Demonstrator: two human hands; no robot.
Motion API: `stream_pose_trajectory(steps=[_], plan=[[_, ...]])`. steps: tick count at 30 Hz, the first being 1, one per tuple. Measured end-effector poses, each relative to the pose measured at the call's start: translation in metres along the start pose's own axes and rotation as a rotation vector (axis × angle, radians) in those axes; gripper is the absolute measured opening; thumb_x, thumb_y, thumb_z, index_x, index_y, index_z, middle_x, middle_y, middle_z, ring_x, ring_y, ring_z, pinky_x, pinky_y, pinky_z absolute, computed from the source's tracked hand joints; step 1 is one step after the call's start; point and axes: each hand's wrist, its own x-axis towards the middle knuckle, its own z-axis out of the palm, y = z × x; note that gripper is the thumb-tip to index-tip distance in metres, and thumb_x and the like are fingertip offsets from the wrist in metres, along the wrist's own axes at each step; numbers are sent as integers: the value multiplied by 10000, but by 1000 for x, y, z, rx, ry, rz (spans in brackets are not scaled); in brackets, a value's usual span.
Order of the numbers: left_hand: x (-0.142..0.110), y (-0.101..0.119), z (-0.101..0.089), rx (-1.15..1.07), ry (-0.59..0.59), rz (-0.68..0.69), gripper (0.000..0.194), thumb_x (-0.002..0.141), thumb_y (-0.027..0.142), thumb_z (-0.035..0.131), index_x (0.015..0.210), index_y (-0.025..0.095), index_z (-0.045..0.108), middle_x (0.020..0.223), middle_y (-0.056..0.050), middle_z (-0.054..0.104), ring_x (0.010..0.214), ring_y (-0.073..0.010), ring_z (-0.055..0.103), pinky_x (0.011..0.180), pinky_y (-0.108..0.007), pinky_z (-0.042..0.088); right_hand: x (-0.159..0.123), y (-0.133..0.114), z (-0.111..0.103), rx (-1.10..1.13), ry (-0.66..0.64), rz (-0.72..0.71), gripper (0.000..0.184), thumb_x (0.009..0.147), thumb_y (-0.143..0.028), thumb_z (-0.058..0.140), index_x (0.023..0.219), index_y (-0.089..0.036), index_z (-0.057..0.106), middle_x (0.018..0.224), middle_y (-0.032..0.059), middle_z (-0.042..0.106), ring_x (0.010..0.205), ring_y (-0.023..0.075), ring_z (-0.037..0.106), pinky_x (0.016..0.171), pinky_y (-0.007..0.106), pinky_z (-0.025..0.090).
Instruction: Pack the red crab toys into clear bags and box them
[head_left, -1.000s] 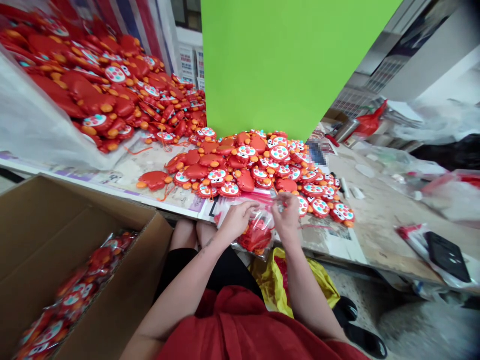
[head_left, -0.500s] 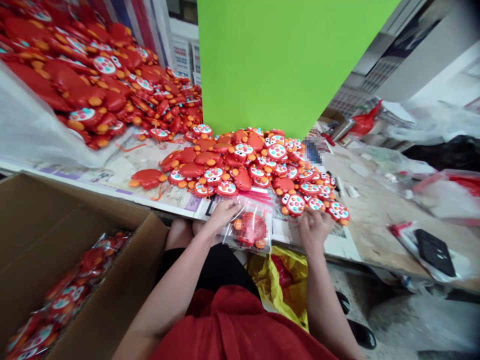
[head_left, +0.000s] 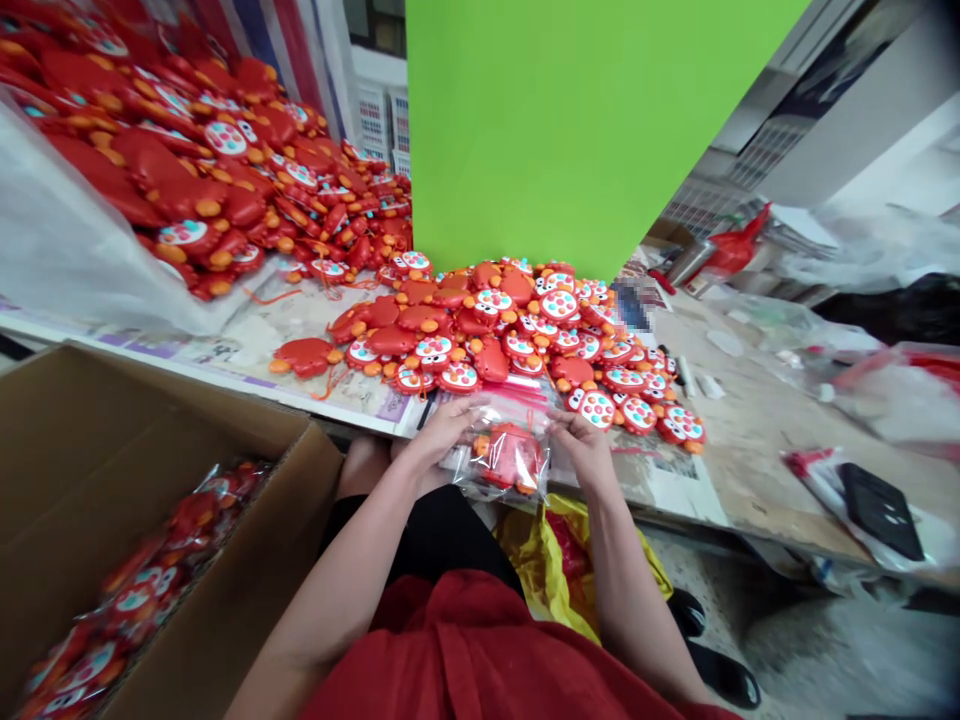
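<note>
Both of my hands hold a clear plastic bag (head_left: 504,458) with a red crab-shaped toy inside, at the near edge of the table (head_left: 750,440). My left hand (head_left: 442,432) grips the bag's left top corner, fingers closed. My right hand (head_left: 583,440) pinches the bag's right top edge. Just beyond the hands lies a heap of loose red and orange crab toys (head_left: 517,330) with dotted white faces.
An open cardboard box (head_left: 135,500) at my left holds several bagged toys. A large pile of the same toys (head_left: 187,160) in clear plastic rises at the far left. A green panel (head_left: 570,120) stands behind. A yellow bag (head_left: 555,570) lies under the table, a black device (head_left: 881,510) at right.
My right hand came back from the toys at the right to the bag's top edge. The bag stays at the table edge between both hands.
</note>
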Motion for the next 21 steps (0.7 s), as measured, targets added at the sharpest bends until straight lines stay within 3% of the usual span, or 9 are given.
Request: stream_pose_trajectory(steps=[5, 9, 13, 17, 21], plan=[[-3, 6, 1, -62, 33, -43, 139, 751, 269, 671, 797, 144, 632, 877, -75, 688, 780, -182, 703, 561, -215, 525, -3, 3, -4, 20, 26, -12, 213, 700, -398, 707, 793, -208, 737, 798, 47, 738, 774, 213, 651, 790, 382, 507], [-5, 9, 4, -125, 30, -43, 228, 759, 340, 660, 702, 144, 558, 797, -63, 654, 754, -197, 702, 528, -225, 531, -5, 4, -3, -9, 9, -15, 163, 740, -344, 640, 773, -211, 730, 808, 31, 730, 804, 208, 642, 820, 363, 483], [-5, 7, 6, -64, 52, -2, 299, 724, 364, 762, 815, 142, 584, 833, -49, 664, 759, -175, 692, 572, -219, 537, -8, 3, -1, -55, 4, -54, 192, 806, -379, 618, 809, -200, 685, 826, 24, 697, 810, 195, 616, 797, 331, 468], [-6, 5, 6, -10, 61, 23, 405, 722, 278, 793, 1047, 180, 572, 882, -39, 693, 775, -164, 693, 616, -220, 533, -7, 8, 8, -14, 79, -155, 219, 759, -358, 694, 826, -215, 542, 738, -21, 585, 691, 151, 552, 680, 284, 450], [-6, 3, 7, -45, 85, 7, 403, 775, 208, 720, 1140, 184, 551, 950, -61, 711, 824, -178, 701, 636, -238, 541, -1, 19, 10, -54, 128, -218, 232, 797, -308, 578, 1003, -215, 527, 887, 30, 622, 805, 180, 600, 775, 341, 497]])
